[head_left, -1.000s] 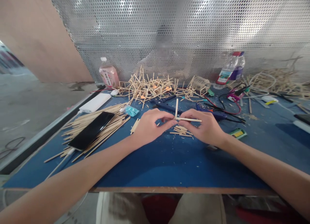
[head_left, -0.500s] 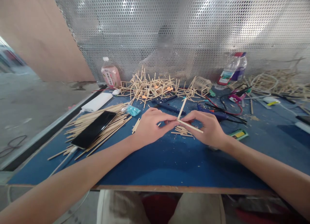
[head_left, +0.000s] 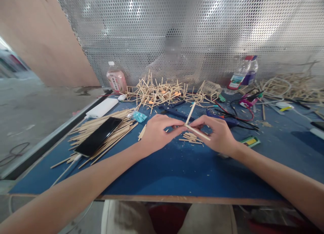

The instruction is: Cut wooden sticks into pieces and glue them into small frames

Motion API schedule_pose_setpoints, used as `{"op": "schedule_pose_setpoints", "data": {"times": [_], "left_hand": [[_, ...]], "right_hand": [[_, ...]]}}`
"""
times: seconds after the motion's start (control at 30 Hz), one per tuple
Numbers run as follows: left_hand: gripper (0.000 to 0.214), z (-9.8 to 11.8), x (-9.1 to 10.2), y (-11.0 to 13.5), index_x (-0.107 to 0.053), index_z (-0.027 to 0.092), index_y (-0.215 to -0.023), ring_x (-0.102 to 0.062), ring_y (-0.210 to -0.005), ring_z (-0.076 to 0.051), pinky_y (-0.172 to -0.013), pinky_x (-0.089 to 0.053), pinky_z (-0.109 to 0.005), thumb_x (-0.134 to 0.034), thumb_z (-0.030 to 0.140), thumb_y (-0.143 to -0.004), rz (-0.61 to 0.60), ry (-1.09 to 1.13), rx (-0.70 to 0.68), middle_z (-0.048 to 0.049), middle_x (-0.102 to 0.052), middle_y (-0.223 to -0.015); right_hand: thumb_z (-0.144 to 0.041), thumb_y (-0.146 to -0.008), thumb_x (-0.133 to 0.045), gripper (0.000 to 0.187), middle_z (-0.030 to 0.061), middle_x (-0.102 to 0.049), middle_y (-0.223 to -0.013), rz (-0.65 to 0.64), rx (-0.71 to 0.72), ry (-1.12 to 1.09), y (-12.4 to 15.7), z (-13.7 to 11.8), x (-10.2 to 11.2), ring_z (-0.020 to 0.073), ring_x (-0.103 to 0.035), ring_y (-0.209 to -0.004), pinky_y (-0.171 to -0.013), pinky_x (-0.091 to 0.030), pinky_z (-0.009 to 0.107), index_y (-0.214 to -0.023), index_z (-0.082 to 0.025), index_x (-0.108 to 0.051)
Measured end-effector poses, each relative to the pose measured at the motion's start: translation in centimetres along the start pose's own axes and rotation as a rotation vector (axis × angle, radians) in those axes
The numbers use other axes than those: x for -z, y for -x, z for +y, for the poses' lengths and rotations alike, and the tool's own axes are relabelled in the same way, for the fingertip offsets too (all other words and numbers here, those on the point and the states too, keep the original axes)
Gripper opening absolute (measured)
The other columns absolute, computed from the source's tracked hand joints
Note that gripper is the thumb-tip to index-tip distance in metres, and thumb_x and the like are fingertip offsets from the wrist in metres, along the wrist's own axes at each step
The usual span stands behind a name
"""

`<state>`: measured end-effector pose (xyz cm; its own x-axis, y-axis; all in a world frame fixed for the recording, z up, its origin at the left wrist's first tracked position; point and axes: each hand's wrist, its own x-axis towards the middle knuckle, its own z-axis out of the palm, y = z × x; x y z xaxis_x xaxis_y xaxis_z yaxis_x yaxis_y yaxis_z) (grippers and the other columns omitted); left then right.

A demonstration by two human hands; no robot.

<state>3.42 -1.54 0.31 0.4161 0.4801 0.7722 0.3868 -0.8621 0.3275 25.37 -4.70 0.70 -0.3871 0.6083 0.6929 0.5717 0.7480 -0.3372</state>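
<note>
Over the middle of the blue table (head_left: 177,170), my left hand (head_left: 158,132) and my right hand (head_left: 217,134) both pinch a small piece made of two joined wooden sticks (head_left: 192,123). One stick points up and away, the other slants down to the right across my right fingers. The joint sits between my fingertips. Just under it, several short cut sticks (head_left: 190,138) lie on the table.
A black phone (head_left: 97,136) rests on a pile of long sticks (head_left: 116,126) at the left, beside a white power bank (head_left: 102,107). A heap of glued stick pieces (head_left: 154,91), a pink bottle (head_left: 115,80), a blue glue gun (head_left: 222,118), cables and two bottles (head_left: 243,73) line the back.
The joined sticks have tilted clockwise: the upright one now leans right and the other slopes down to the right. Both hands stayed in place.
</note>
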Motion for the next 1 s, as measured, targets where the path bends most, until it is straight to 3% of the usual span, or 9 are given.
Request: {"op": "schedule_pose_setpoints", "data": {"times": [0.13,0.27,0.4,0.53,0.67,1.0], "left_hand": [[0.013,0.0,0.2,-0.2,-0.075,0.028,-0.095,-0.068,-0.082,-0.015,-0.083,-0.048,-0.032,-0.066,0.037,-0.091,-0.041,0.000,-0.030,0.0024,-0.077,-0.085],[0.016,0.6,0.9,-0.3,-0.069,0.026,-0.104,-0.066,-0.100,-0.019,-0.094,-0.046,-0.040,-0.062,0.033,-0.092,0.018,-0.005,0.011,-0.0018,-0.076,-0.104],[0.015,1.2,1.6,-0.5,-0.067,0.022,-0.088,-0.065,-0.090,-0.019,-0.089,-0.047,-0.039,-0.061,0.036,-0.091,0.131,-0.019,0.015,-0.0032,-0.074,-0.092],[0.026,1.2,1.8,-0.8,-0.069,0.024,-0.098,-0.065,-0.096,-0.020,-0.092,-0.044,-0.039,-0.070,0.046,-0.084,0.045,-0.144,-0.074,-0.0020,-0.076,-0.099],[0.015,0.8,1.5,-1.0,-0.072,0.026,-0.089,-0.067,-0.086,-0.017,-0.092,-0.040,-0.039,-0.068,0.041,-0.087,-0.027,-0.240,-0.151,0.0034,-0.078,-0.089],[0.010,0.4,1.3,-0.8,-0.075,0.030,-0.087,-0.065,-0.073,-0.013,-0.086,-0.042,-0.035,-0.070,0.039,-0.087,0.066,-0.257,-0.235,0.0056,-0.076,-0.075]], "right_hand": [[-0.026,-0.091,-0.062,0.009,0.0018,-0.074,-0.084,-0.073,-0.022,-0.041,-0.2,0.2,-0.1,0.0142,-0.067,-0.069,-0.063,-0.052,0.026,-0.094,-0.021,-0.070],[-0.029,-0.090,-0.065,0.009,0.0024,-0.077,-0.085,0.022,-0.012,0.036,-0.3,0.5,-0.1,0.0183,-0.070,-0.076,-0.071,-0.055,0.031,-0.089,-0.023,-0.073],[-0.028,-0.089,-0.066,0.009,0.0006,-0.076,-0.080,0.070,-0.069,0.045,-0.3,0.3,0.1,0.0157,-0.069,-0.068,-0.064,-0.054,0.027,-0.085,-0.023,-0.072],[-0.027,-0.090,-0.065,0.008,0.0007,-0.076,-0.082,0.047,-0.021,0.027,-0.3,0.2,0.0,0.0146,-0.069,-0.070,-0.064,-0.053,0.026,-0.089,-0.023,-0.072],[-0.024,-0.090,-0.066,0.005,0.0021,-0.076,-0.085,0.051,0.087,0.045,-0.1,0.4,-0.2,0.0165,-0.069,-0.077,-0.073,-0.054,0.030,-0.091,-0.023,-0.071],[-0.024,-0.090,-0.066,0.007,0.0013,-0.077,-0.084,0.020,0.143,0.038,-0.2,0.9,-0.1,0.0169,-0.070,-0.077,-0.075,-0.053,0.032,-0.092,-0.025,-0.073]]}}
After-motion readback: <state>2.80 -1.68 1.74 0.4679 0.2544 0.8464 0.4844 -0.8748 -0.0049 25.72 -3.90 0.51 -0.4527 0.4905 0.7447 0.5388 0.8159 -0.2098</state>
